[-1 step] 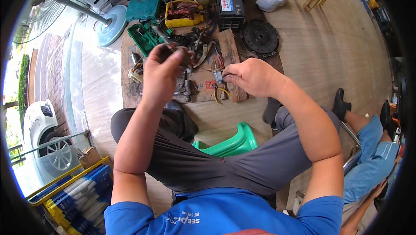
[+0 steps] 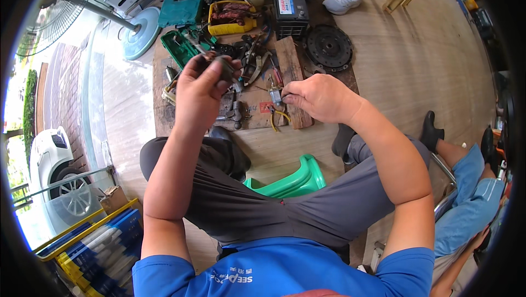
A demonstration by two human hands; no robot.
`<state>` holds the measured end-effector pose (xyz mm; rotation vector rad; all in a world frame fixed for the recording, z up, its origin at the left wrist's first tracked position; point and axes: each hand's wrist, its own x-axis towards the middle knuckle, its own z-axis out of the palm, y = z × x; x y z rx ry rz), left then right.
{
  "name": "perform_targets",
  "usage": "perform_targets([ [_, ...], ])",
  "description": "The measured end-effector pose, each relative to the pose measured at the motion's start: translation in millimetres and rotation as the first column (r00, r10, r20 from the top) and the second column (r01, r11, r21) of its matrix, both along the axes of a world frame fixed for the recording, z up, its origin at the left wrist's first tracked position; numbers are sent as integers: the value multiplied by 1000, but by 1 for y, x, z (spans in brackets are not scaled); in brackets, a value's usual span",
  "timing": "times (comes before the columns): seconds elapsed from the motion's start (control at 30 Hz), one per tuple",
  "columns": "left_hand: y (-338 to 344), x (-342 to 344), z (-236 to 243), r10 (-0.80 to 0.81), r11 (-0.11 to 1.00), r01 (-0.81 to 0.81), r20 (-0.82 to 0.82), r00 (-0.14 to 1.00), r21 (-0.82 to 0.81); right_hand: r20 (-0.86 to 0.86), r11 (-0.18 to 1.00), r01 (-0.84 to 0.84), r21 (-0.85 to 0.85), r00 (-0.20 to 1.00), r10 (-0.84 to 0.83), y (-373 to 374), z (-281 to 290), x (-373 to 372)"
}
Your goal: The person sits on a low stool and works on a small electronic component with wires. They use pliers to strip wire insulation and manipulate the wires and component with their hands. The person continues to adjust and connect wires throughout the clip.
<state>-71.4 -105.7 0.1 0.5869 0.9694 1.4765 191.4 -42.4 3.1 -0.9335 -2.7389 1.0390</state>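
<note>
My left hand (image 2: 201, 90) is closed around a dark, rounded part (image 2: 224, 69), held above the tools. A thin metal rod (image 2: 195, 44) sticks out beyond its fingers toward the green case. My right hand (image 2: 329, 99) is pinched, with something small and dark at the fingertips, mostly hidden. Beside those fingertips lies a small clear and silver piece (image 2: 275, 95) by a wooden plank (image 2: 296, 81). Nearer me are yellow-handled pliers (image 2: 281, 115) and a dark metal tool with a thick head (image 2: 236, 114). A red-handled screwdriver (image 2: 278, 73) lies farther off.
Beyond my hands stand a car battery (image 2: 293, 15), a round clutch plate (image 2: 329, 48), a yellow container (image 2: 234, 25) and an open green case (image 2: 176, 50). A green plastic stool (image 2: 296, 181) lies between my legs. Another person's white shoe (image 2: 344, 1) is at upper right; someone sits at right.
My left hand has shifted slightly left and down, and the part and rod in it have turned and show more sharply. My right hand has not visibly moved.
</note>
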Motion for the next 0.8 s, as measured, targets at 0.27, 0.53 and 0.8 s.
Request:
perform_targets([
  [0.27, 1, -12, 16, -197, 978, 183, 160, 967, 102, 94, 978, 111, 178, 987, -129, 26, -22, 24],
  [0.53, -20, 36, -18, -403, 915, 400, 57, 914, 45, -131, 957, -85, -276, 990, 50, -9, -34, 4],
  [0.8, -20, 37, -19, -499, 861, 495, 4, 867, 114, -125, 735, -27, -678, 989, -79, -19, -18, -8],
])
